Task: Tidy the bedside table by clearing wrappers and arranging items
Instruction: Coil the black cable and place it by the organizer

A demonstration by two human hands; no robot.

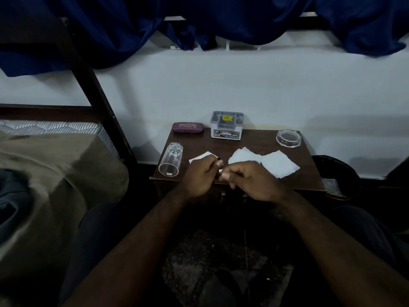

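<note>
Tidying has hardly begun. Mid-frame, the left hand (200, 173) and right hand (254, 181) curl close together over the front of the table (254, 138); I cannot tell what, if anything, they pinch. White wrappers (280, 163) lie on the table beside them. The glass (171, 159), further left, lies tipped over.

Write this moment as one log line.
left hand, right hand: together at bedside table front, grasp unclear | glass tumbler: on its side | white papers: uncleared

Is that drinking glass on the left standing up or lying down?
Lying down. The glass rests on its side on the table, open mouth facing the camera.
</note>
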